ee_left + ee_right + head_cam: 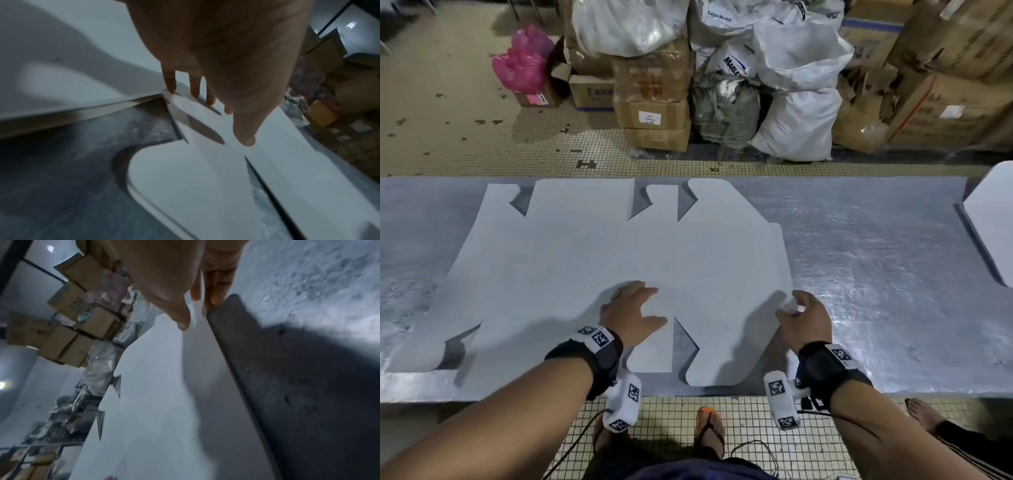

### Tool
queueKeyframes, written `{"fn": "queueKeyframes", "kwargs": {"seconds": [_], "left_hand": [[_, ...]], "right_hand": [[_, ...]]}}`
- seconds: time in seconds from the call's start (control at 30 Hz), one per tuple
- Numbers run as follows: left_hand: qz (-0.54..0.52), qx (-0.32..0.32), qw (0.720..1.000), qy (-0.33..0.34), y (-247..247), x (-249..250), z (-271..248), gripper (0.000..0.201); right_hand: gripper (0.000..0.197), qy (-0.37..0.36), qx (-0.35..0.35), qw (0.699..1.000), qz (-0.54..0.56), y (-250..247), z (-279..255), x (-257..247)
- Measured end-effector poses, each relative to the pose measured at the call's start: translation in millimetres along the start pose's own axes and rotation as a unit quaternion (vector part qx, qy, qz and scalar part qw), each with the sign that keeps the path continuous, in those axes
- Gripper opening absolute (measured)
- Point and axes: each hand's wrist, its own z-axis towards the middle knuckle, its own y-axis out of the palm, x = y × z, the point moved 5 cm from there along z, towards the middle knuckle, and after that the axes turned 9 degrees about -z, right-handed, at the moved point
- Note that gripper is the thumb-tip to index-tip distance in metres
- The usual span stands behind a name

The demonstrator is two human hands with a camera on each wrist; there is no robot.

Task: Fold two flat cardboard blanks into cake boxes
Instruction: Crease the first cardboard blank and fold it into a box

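- The cardboard blank (619, 260) lies flat across the middle of the table (876, 274), its flaps reaching the near edge.
- My left hand (631, 313) rests spread and flat on the blank.
- My right hand (804, 320) pinches the blank's right edge, lifting it slightly.
- A second blank (993, 226) lies at the table's far right corner.

Cardboard blank (602, 260): pale grey-white board, matt, smooth face; cut edges show a thin layered section in the left wrist view. Worktop (876, 246): grey sheet metal, dull sheen, scuffed and blotchy. Floor (482, 150): small mosaic tiles, stained. At 12 o'clock, brown corrugated cartons (654, 113), white woven sacks (801, 123).
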Motion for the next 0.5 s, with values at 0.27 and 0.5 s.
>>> {"fn": "queueKeyframes", "kwargs": {"seconds": [0.27,0.5], "left_hand": [[0.044,0.021,0.999,-0.006,1,-2,5,0.072],[0.033,0.005,0.999,0.015,-4,-6,13,0.068]], "right_hand": [[0.03,0.067,-0.013,0.988,0.141,0,17,3],[0.015,0.01,0.037,0.986,0.164,-8,11,-17]]}}
